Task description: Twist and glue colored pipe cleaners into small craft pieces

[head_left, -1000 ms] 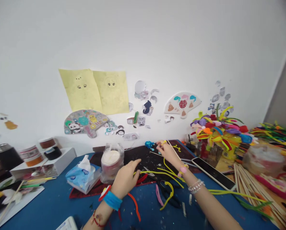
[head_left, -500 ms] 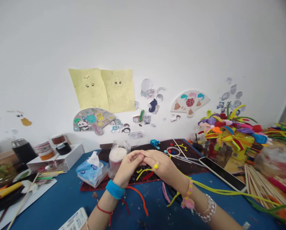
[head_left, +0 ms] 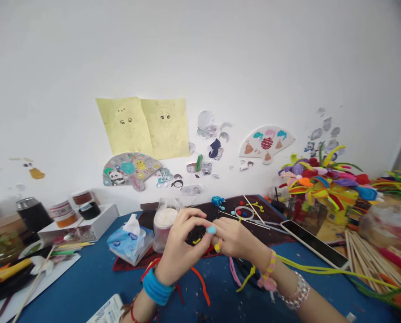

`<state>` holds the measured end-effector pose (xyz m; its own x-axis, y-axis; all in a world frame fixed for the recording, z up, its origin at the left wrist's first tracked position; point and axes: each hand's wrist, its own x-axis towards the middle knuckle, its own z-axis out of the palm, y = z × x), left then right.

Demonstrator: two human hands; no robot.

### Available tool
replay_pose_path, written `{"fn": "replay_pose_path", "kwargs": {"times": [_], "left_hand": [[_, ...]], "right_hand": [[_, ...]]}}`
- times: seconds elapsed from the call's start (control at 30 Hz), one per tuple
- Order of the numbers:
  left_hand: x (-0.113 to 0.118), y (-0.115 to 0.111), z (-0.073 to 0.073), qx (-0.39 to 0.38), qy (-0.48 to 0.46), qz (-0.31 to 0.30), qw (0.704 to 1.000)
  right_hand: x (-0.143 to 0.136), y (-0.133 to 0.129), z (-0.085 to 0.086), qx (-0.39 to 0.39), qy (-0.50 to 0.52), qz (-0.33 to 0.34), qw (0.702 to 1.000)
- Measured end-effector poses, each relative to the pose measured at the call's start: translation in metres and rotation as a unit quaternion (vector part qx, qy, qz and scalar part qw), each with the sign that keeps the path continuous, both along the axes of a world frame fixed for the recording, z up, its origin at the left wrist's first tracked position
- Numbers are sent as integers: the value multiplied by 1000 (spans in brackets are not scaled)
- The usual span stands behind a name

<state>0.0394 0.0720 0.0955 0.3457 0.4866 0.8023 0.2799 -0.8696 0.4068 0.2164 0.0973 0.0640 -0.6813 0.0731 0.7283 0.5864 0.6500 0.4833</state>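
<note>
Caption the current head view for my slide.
Left hand and right hand meet at a small light-blue piece above a cluttered blue work surface, with two fan-shaped artworks behind.

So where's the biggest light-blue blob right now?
In the head view, the light-blue blob is just right of centre, where the left hand and right hand meet, just above the small yellow ball.

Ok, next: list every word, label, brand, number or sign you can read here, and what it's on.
"囍", in red: on the white fan on the wall.
Tissue pack: white print, too blurred to read.
White box at the bottom edge: blue letters, cut off and too blurred to read.
Jar with orange contents: label too small to read.
</note>
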Motion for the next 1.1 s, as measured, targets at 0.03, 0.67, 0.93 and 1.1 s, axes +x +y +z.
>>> {"fn": "replay_pose_path", "kwargs": {"times": [0.03,0.67,0.93,1.1], "left_hand": [[1,-1,-1,10,16,-2,1000],[8,1,0,48,82,-53,994],[-1,-2,9,14,90,-95,991],[0,-3,8,10,100,-107,989]], "right_hand": [[-1,-1,-1,5,2,7,1000],[7,-4,-1,32,-68,6,997],[17,-3,6,-30,-50,-32,998],[19,-5,8,-37,-54,-43,997]]}}
